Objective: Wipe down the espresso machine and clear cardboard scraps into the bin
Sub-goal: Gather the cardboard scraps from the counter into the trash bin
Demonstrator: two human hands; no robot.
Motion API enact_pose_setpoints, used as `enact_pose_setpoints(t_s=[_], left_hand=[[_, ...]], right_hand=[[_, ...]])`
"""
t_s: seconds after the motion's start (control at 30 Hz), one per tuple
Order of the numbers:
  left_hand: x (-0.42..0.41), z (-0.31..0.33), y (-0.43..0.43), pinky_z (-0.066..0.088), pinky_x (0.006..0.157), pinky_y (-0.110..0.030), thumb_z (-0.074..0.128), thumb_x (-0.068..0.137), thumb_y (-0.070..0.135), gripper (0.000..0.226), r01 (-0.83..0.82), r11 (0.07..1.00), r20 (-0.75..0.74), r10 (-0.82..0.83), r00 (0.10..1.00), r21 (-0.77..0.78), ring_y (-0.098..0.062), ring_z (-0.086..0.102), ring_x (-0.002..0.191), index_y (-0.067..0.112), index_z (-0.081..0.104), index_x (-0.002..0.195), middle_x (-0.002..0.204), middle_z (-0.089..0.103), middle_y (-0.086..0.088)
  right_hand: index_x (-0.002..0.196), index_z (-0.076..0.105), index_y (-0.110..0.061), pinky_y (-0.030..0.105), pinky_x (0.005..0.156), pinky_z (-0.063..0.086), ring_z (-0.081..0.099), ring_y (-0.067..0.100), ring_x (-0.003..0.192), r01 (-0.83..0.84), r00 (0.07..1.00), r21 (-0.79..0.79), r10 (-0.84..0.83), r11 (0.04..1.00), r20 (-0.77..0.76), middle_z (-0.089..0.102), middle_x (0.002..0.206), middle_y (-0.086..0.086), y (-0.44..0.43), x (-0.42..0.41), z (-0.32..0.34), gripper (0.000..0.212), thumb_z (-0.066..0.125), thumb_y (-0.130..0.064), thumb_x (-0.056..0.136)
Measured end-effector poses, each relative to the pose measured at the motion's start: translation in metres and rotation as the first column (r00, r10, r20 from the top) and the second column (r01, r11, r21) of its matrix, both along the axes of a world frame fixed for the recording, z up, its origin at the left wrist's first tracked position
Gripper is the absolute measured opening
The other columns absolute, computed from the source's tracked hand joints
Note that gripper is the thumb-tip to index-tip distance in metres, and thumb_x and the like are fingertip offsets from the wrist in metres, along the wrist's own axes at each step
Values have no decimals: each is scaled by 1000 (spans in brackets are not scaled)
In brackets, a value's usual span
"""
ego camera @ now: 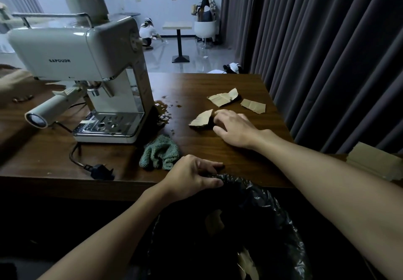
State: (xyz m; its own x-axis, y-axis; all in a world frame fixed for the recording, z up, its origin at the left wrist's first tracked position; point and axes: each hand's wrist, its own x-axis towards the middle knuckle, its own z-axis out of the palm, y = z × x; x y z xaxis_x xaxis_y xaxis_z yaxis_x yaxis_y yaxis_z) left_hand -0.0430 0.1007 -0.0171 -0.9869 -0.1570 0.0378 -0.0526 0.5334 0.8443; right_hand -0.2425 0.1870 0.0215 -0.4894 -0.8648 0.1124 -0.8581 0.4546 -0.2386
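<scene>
Three cardboard scraps lie on the counter (218, 149) to the right of the espresso machine (87, 61): the nearest scrap (201, 119), a folded scrap (224, 97) behind it, and a small flat scrap (254, 106) at the far right. Your right hand (235, 128) rests flat beside the nearest scrap, and its fingers (220, 114) touch the scrap's right edge; they are loosely spread and grasp nothing yet. Your left hand (192, 176) is clenched on the rim of the black bin bag (268, 201), which hangs open just below the counter edge, with some cardboard already inside. Keep that rim pulled wide and tight against the edge. Then pinch the nearest scrap, or slide all three together toward the bag, so nothing falls on the floor. The green cloth (160, 155) waits crumpled near your left hand, and dark spill marks (162, 114) remain beside the machine's base.
</scene>
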Motion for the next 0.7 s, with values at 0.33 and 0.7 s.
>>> enact_pose_setpoints(t_s=[0.33,0.7], left_hand=[[0,-1,0,54,98,-37,86,77,28,16,-11,999,-23,10,1000,-33,3,66,110,16,81,87,122,71,14],[0,-1,0,53,102,-39,85,76,26,15,-2,1000,-20,2,1000,-9,2,66,111,17,81,88,121,71,15]], right_hand=[[126,56,-23,46,105,29,43,18,122,-36,999,22,37,999,-38,53,128,-1,-5,11,3,33,38,-33,100],[101,63,-26,44,103,37,43,16,120,34,999,37,-35,999,22,46,127,-3,35,12,2,18,57,-41,93]])
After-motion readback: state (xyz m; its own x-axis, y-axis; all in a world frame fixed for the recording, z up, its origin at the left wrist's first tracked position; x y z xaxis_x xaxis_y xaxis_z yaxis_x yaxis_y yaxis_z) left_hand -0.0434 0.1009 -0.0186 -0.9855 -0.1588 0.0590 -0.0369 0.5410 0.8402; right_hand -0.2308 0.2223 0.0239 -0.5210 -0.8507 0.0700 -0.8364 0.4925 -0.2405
